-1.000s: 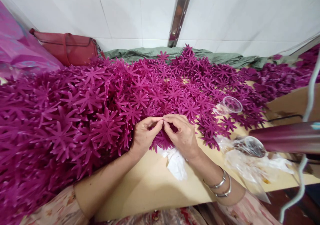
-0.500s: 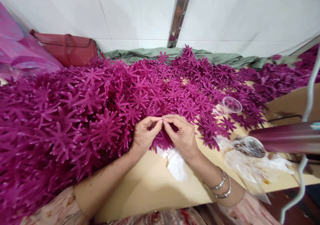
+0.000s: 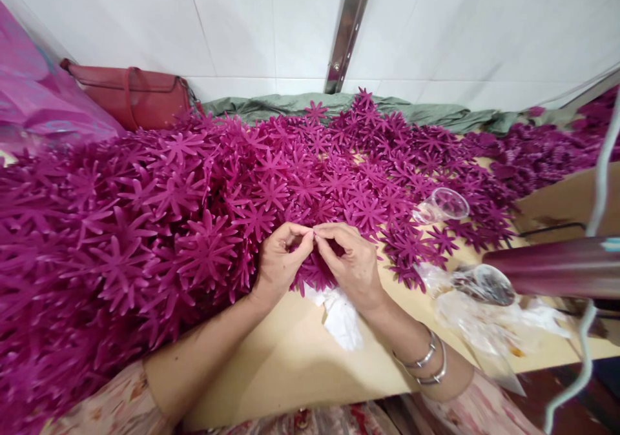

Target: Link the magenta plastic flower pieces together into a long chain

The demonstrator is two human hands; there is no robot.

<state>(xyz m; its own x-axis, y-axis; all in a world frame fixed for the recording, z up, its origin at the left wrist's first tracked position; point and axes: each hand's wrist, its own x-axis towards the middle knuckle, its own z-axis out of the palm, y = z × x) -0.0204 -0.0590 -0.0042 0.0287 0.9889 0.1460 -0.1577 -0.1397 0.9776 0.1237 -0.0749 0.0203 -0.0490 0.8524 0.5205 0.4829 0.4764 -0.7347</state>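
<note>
My left hand (image 3: 283, 259) and my right hand (image 3: 352, 261) meet at the fingertips over the front edge of a pile of magenta flower-shaped pieces (image 3: 208, 251). Thumb and forefinger are pinched together on each hand. Whatever lies between the tips is too small to make out; only a tiny dark speck shows there. Some flower pieces spread out beneath and behind both hands. Just below my right hand, a crumpled white tissue (image 3: 343, 322) rests on the pale yellow tabletop (image 3: 276, 357).
Along the white wall lie a red handbag (image 3: 130, 96) and a green cloth (image 3: 271, 104). To the right are a clear plastic cup (image 3: 443, 204), a cup with dark contents (image 3: 484, 284), clear plastic bags (image 3: 489, 322), a maroon cylinder (image 3: 557, 267) and a white cord (image 3: 586, 338).
Almost nothing differs. Both hands keep their fingertip pinch in the same place, and a tiny dark speck shows slightly more between the tips.
</note>
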